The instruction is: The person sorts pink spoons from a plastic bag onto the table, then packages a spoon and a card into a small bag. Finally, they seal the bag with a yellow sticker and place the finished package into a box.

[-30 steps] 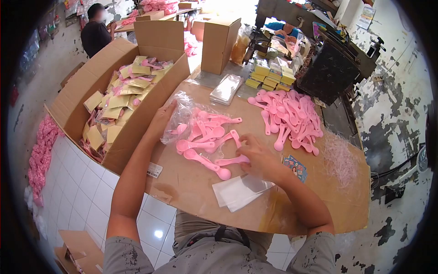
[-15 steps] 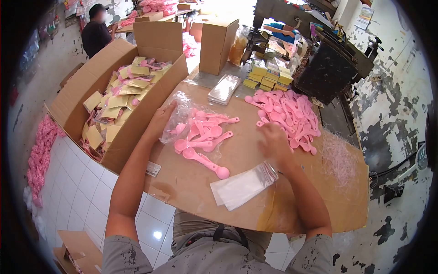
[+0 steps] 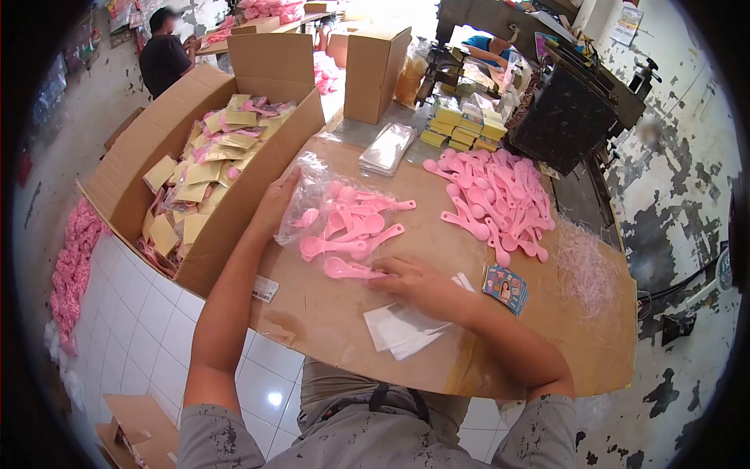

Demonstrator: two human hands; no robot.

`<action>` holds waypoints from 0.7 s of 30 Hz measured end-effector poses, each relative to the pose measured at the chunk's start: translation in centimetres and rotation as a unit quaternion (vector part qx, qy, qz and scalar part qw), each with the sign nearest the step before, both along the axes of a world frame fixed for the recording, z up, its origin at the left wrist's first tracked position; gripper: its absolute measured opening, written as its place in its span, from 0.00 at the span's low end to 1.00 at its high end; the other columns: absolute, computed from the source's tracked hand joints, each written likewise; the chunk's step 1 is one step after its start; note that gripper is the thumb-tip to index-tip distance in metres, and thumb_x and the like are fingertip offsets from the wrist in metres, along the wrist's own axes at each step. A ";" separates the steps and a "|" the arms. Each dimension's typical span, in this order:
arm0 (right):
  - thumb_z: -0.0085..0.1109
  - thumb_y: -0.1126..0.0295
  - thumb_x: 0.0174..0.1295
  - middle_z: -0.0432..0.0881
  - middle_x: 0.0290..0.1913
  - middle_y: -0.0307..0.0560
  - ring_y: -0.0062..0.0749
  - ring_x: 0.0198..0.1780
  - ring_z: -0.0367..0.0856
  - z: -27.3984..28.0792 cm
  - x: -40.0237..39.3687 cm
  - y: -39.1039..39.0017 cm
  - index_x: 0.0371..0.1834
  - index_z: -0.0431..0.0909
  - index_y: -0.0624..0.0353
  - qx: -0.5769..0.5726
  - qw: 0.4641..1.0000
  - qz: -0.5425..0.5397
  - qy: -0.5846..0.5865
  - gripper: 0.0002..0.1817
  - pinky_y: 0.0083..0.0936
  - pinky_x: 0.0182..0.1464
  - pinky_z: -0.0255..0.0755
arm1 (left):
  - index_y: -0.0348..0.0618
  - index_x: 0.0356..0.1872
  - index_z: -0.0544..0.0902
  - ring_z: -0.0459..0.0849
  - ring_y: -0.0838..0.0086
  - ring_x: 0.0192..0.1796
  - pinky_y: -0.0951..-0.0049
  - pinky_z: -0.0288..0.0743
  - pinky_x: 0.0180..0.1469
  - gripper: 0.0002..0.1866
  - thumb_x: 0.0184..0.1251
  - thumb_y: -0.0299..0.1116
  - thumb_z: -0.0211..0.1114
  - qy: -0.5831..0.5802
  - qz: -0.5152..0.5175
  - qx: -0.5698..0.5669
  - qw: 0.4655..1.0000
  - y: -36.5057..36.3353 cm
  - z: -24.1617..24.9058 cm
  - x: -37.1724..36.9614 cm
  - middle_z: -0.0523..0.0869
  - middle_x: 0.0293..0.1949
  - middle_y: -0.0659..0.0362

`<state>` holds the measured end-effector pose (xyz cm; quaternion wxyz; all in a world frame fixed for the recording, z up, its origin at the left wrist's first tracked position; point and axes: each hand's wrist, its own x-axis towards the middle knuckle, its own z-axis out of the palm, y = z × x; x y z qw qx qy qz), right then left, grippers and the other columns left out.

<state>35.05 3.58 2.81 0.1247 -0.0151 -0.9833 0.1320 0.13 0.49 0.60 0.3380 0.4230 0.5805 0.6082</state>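
Observation:
At the left of the table, my left hand [image 3: 279, 202] is closed on the edge of a clear plastic bag [image 3: 306, 173]. Pink measuring spoons [image 3: 351, 227] lie in and over the mouth of this bag. My right hand [image 3: 410, 283] pinches the handle end of one pink measuring spoon [image 3: 344, 269] just in front of the others. Under the right wrist are flat clear sleeves [image 3: 398, 328], partly covered. Beyond that hand a larger pile of pink measuring spoons [image 3: 500, 195] is spread out.
An open carton [image 3: 242, 184] of packed spoons with cards stands left. Printed cards [image 3: 505, 289] lie by my right forearm. Farther back are a stack of clear sleeves [image 3: 387, 148], yellow card stacks [image 3: 461, 125] and a dark machine [image 3: 562, 117]. Another person [image 3: 164, 55] is at back left.
My right hand has moved left from the spoon pile to the spoon in front of the bag, and that spoon has turned. The printed cards have come into view. My left hand stays put.

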 end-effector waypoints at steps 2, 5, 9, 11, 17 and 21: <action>0.66 0.74 0.61 0.80 0.63 0.50 0.46 0.65 0.80 1.2 1.6 1.4 0.59 0.85 0.55 -0.018 0.999 -0.024 -0.022 0.21 0.38 0.68 0.72 | 0.37 0.43 0.88 0.79 0.82 0.38 0.76 0.75 0.44 0.27 0.84 0.56 0.58 0.001 -0.002 0.001 1.000 0.0 0.0 -0.3 0.86 0.36 0.64; 0.66 0.73 0.59 0.82 0.60 0.48 0.45 0.62 0.81 2.2 4.6 4.4 0.51 0.87 0.56 -0.011 0.993 -0.099 -0.061 0.15 0.40 0.64 0.74 | 0.37 0.43 0.88 0.79 0.82 0.38 0.75 0.75 0.45 0.28 0.84 0.56 0.57 0.021 0.003 -0.007 1.000 0.0 -0.2 -0.5 0.87 0.36 0.64; 0.64 0.75 0.61 0.83 0.56 0.48 0.46 0.57 0.82 3.1 8.8 8.4 0.43 0.87 0.57 0.109 0.960 -0.231 -0.119 0.09 0.43 0.61 0.75 | 0.35 0.43 0.88 0.80 0.81 0.39 0.75 0.76 0.46 0.30 0.84 0.57 0.57 0.025 -0.002 -0.021 0.999 -0.1 0.0 -0.2 0.88 0.37 0.62; 0.64 0.75 0.62 0.84 0.55 0.48 0.46 0.57 0.83 2.9 9.0 8.2 0.42 0.86 0.58 0.212 0.931 -0.295 -0.040 0.07 0.43 0.62 0.75 | 0.35 0.44 0.88 0.81 0.81 0.40 0.75 0.76 0.47 0.30 0.84 0.58 0.56 0.020 0.000 -0.021 1.000 -0.1 0.3 0.2 0.88 0.38 0.62; 0.64 0.70 0.65 0.79 0.68 0.50 0.48 0.70 0.77 1.9 2.5 5.7 0.56 0.83 0.57 0.021 0.986 -0.167 0.012 0.16 0.42 0.72 0.71 | 0.33 0.49 0.88 0.81 0.80 0.43 0.75 0.77 0.50 0.32 0.85 0.58 0.55 0.024 0.011 -0.008 1.000 0.0 0.2 0.5 0.88 0.42 0.60; 0.67 0.70 0.66 0.72 0.76 0.53 0.49 0.74 0.74 0.6 -1.2 5.8 0.63 0.82 0.56 0.109 0.981 -0.154 0.041 0.21 0.43 0.75 0.68 | 0.33 0.51 0.88 0.81 0.79 0.45 0.75 0.76 0.52 0.32 0.85 0.58 0.55 0.017 0.026 -0.021 0.999 -0.7 1.0 0.9 0.88 0.43 0.60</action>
